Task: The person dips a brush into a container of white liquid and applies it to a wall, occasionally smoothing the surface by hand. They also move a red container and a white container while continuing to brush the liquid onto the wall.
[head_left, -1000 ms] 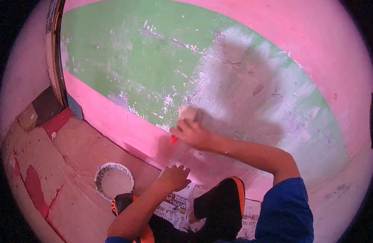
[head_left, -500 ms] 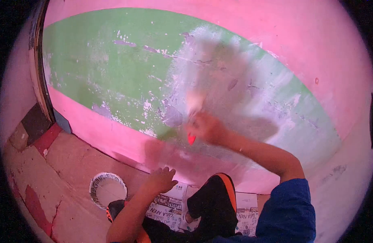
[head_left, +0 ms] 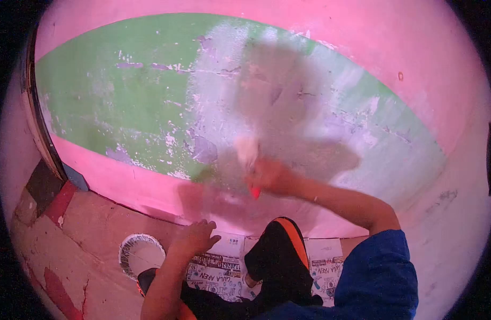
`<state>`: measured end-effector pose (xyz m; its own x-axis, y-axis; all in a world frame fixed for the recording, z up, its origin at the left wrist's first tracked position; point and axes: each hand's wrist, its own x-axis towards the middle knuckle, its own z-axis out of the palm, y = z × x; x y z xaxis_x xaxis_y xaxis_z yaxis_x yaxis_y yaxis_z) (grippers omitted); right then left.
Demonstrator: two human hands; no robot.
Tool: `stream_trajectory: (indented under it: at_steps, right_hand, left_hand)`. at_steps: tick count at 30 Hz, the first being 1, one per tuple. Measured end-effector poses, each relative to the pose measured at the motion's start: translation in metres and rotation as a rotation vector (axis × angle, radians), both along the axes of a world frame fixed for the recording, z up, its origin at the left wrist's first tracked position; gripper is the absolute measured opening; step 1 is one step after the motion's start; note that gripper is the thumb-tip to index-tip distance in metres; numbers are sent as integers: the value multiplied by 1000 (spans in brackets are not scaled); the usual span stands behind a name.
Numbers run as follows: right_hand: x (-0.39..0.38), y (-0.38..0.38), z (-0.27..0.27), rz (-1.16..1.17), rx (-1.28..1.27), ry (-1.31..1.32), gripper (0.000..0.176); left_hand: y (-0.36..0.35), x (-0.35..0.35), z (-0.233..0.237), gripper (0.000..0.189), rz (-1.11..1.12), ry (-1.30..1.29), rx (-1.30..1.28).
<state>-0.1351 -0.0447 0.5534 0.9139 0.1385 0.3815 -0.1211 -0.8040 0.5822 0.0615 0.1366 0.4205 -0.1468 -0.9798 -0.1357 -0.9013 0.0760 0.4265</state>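
My right hand (head_left: 275, 177) is wrapped around a paintbrush (head_left: 247, 151) with a red handle end pointing down. The pale bristles, a little blurred, are at the lower middle of a green painted area (head_left: 139, 101) on the wall. Around the brush the green is covered by a whitish, streaky coat (head_left: 219, 80) with chipped purple-grey patches. Low at the left, my left hand (head_left: 198, 237) hangs with its fingers apart and nothing in it, near the base of the wall. To its left on the floor stands a round tub (head_left: 123, 255) of whitish paint, its rim smeared.
Pink wall (head_left: 357, 37) surrounds the green area. Printed cardboard (head_left: 213, 274) lies on the floor under my legs and black-and-orange shoe (head_left: 280, 240). A dark door frame edge (head_left: 33, 101) stands at the left, above worn reddish flooring (head_left: 104, 216).
The view has shifted slightly to the right, so the wall appears further left. My right hand and the brush sit slightly lower on the wall; my left hand stays empty.
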Motion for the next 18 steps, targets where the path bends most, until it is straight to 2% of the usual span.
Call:
stream_trajectory:
  at_steps: [1,3,5,7,9,10,11,13,14,17,18]
  right_hand:
    - [-6,5,-32,-48,220,90,15]
    - [-11,8,-23,135,588,17,7]
    - [-27,-9,47,70,563,-239,10]
    - [-38,12,120,130,517,-512,14]
    - [-54,3,163,191,-67,-673,21]
    - [-54,-1,154,192,-65,-679,21]
    - [-51,-7,136,106,-167,-637,20]
    - [-47,-17,81,-87,-371,-560,19]
    - [-46,-11,36,-96,-379,-429,24]
    - [-66,8,-30,94,51,-255,17]
    - [-81,7,-26,-28,365,-44,14]
  left_hand:
    - [0,-3,-3,43,-9,-1,5]
    - [-2,-3,-9,43,-9,11,-30]
    - [-5,-3,-13,41,-36,27,-41]
    - [-10,-6,-12,40,-63,40,-44]
    - [-12,-6,-9,40,-23,6,38]
    - [-13,-6,-9,40,-21,0,40]
    - [-14,-8,-9,40,-19,6,35]
    - [-18,-10,-11,40,-32,-6,31]
    - [-19,-10,-15,41,-45,6,21]
    - [-25,-12,-19,41,-93,3,-4]
    - [-25,-13,-19,42,-84,2,-16]
